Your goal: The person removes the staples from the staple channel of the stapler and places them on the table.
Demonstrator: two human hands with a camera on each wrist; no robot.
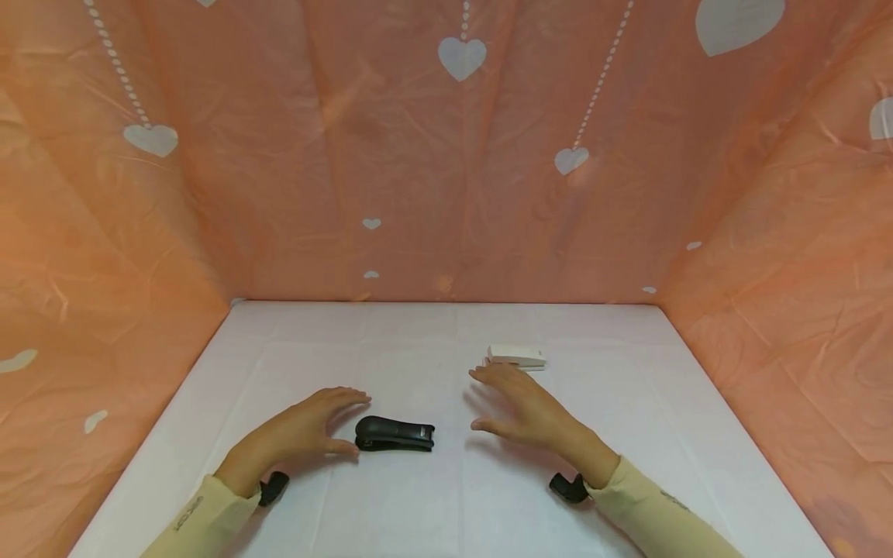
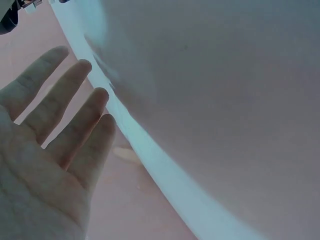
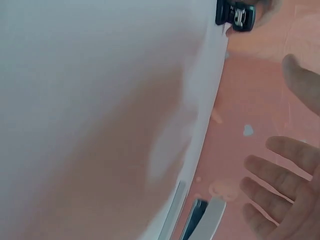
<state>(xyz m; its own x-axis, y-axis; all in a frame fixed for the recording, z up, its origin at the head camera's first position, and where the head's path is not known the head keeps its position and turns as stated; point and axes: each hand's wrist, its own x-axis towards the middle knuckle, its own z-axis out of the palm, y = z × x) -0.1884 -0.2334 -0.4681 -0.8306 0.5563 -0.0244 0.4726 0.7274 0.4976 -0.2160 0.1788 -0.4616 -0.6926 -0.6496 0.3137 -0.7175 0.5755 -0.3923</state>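
Head view first: your left hand [image 1: 307, 426] is beside the rounded end of the black stapler [image 1: 394, 434], fingers straight, thumb spread well away from them, nothing pinched. The stapler lies on its base on the white table [image 1: 418, 511], its other end towards your right; whether your thumb touches it, you can't tell from here. Your right hand [image 1: 533, 415] is just on the near side of the white stapler [image 1: 516, 356], spread the same way, hiding a bit of that stapler's near edge. That overlap is a risk: with the contact out of sight, a slight sweep could knock it askew. Over on your left, a careless inward push of the thumb could swing the black one round, and pressing down on its top could close it and fire a staple, if it's loaded. Now the left wrist view: four fingers fanned, gaps between them, holding nothing; the thumb is out of frame, and a dark piece [image 2: 9, 21] in the top corner is too cropped to name. Right wrist view: fingers and thumb well apart, nothing between them, white stapler cut off at the bottom edge, black one up top. With the white one cropped like that, misjudging your reach could mean a clumsy, off-centre grip.
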